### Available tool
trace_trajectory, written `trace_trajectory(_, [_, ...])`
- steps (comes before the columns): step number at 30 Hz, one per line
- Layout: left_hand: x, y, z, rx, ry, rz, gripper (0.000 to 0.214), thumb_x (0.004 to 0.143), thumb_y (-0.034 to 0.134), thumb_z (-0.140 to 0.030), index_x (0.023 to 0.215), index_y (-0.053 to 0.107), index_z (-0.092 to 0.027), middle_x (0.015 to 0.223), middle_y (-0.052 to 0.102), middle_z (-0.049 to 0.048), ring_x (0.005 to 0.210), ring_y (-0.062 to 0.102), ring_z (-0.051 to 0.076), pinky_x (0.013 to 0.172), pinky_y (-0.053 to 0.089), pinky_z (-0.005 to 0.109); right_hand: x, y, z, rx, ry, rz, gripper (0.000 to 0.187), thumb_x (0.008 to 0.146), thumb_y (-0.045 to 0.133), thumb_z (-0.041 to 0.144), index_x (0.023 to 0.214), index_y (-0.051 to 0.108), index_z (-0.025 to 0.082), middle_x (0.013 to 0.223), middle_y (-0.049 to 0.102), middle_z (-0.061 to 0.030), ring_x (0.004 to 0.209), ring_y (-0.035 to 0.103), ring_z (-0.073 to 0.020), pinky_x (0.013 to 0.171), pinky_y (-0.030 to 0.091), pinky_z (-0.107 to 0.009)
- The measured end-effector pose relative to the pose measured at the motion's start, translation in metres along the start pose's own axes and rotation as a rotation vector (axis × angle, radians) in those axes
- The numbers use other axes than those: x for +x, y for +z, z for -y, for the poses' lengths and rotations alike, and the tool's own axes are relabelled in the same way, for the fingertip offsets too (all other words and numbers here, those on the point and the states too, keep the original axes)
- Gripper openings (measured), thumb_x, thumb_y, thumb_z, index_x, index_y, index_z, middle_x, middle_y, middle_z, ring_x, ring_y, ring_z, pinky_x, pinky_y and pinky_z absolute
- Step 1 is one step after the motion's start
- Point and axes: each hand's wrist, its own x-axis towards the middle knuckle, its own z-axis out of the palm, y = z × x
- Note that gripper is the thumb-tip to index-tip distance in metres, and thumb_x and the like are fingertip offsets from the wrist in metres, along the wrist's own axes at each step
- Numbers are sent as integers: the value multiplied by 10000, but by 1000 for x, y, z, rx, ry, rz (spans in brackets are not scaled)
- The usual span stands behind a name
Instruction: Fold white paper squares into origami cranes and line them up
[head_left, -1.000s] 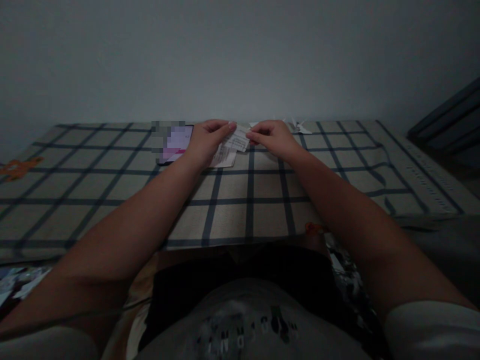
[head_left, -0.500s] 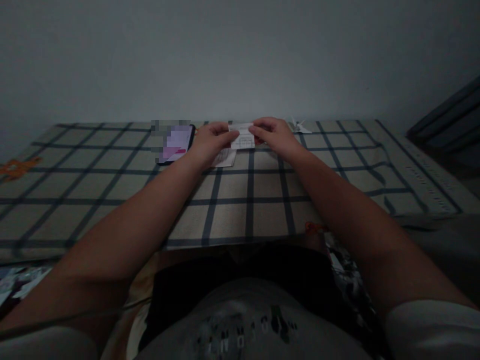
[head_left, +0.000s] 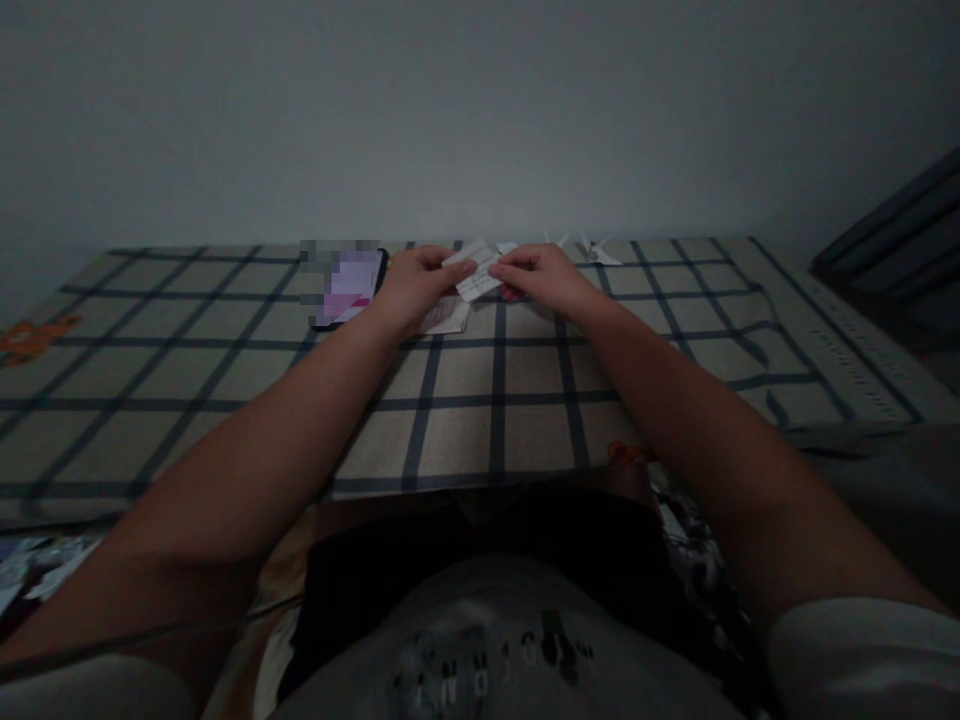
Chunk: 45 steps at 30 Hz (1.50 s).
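My left hand and my right hand both pinch a small white printed paper slip between them, held tilted just above the checked cloth. The fingers of both hands are closed on the slip's ends. Under my left hand lies another white paper flat on the cloth. A phone with a lit purple screen rests just left of my left hand.
Small folded white paper shapes sit on the cloth beyond my right hand, near the wall. An orange patch shows at the cloth's far left. A dark piece of furniture stands at the right.
The slip went from tilted to level between my hands, and now it is tilted again with its left end higher. Both hands stayed in nearly the same place.
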Motion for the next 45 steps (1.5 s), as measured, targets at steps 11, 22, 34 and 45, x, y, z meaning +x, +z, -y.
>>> trace_trajectory(11, [0, -1, 4, 70, -162, 80, 292, 703, 926, -364, 869, 788, -167, 783, 775, 84, 662, 723, 203, 717, 632, 391, -5, -4, 9, -262, -91, 20, 385, 1010, 723, 335, 664, 651, 182, 633, 619, 8, 639, 539, -125, 675, 455, -279])
trace_trajectory(22, [-2, -5, 5, 311, 33, 73, 304, 738, 890, -437, 884, 820, -180, 800, 777, 63, 716, 729, 225, 695, 605, 354, -6, 5, 13, -188, -105, 47, 294, 989, 692, 210, 704, 625, 183, 665, 610, 27, 655, 540, -115, 661, 406, -253])
trace_trajectory(34, [-6, -2, -4, 265, 45, 45, 323, 770, 894, -474, 765, 794, -166, 674, 710, 42, 585, 626, 156, 667, 577, 331, -4, 2, 8, -48, -9, -18, 380, 1001, 771, 399, 720, 624, 191, 647, 638, 8, 623, 575, -122, 634, 472, -265])
trace_trajectory(45, [-1, -3, -8, 96, -16, -19, 214, 803, 858, -313, 705, 750, -156, 624, 654, -2, 558, 545, 71, 580, 454, 187, -2, 0, 7, 78, 45, -66, 372, 1044, 726, 297, 711, 593, 198, 617, 609, 35, 571, 554, -82, 566, 437, -202])
